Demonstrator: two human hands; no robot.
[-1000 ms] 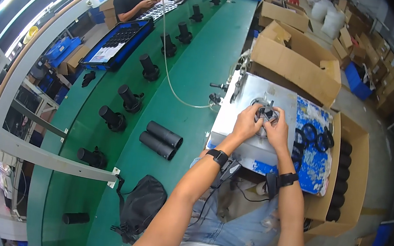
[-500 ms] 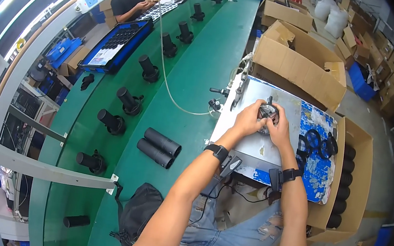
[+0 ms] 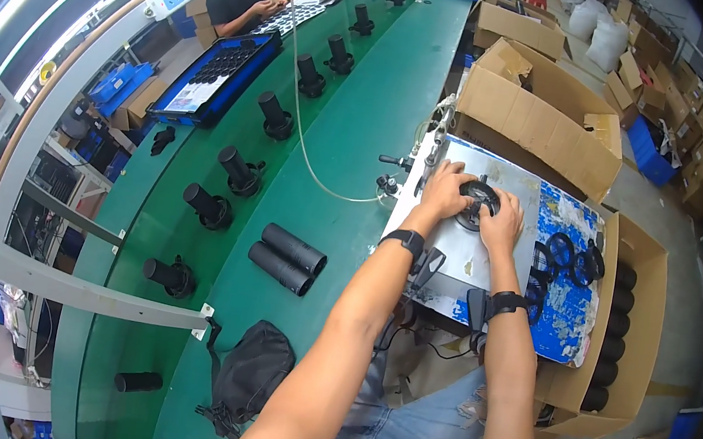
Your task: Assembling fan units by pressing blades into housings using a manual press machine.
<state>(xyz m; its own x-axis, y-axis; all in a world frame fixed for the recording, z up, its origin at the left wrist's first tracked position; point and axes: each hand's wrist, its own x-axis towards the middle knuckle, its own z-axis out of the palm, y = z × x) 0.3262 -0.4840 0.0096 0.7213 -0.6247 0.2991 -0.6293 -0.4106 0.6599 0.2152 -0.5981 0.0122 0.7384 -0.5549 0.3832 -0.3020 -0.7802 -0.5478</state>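
A round black ring-shaped part (image 3: 482, 197) is between my hands on a bare metal plate (image 3: 456, 263). My left hand (image 3: 444, 194) grips its left side, the thumb on the rim and other fingers reaching past it over the plate. On the right side, my right hand (image 3: 502, 222) holds the rim with curved fingers. What lies beneath the part is mostly hidden. Several loose black rings (image 3: 560, 249) lie on the worn blue-and-white surface right of the plate. A metal clamp fixture with a valve (image 3: 439, 134) stands at the plate's far left corner.
Two black tubes (image 3: 287, 259) and a black bag (image 3: 256, 366) lie on the green bench (image 3: 363, 124). Several upright black parts (image 3: 239, 171) line its left strip. A carton (image 3: 641, 255) of black cylinders stands right; another carton (image 3: 540, 111) is beyond. A co-worker (image 3: 246, 5) sits far left.
My hands have spread slightly apart around the part. Its top now shows a black ring, where a shiny, reddish interior showed between my thumbs. The view has shifted a little.
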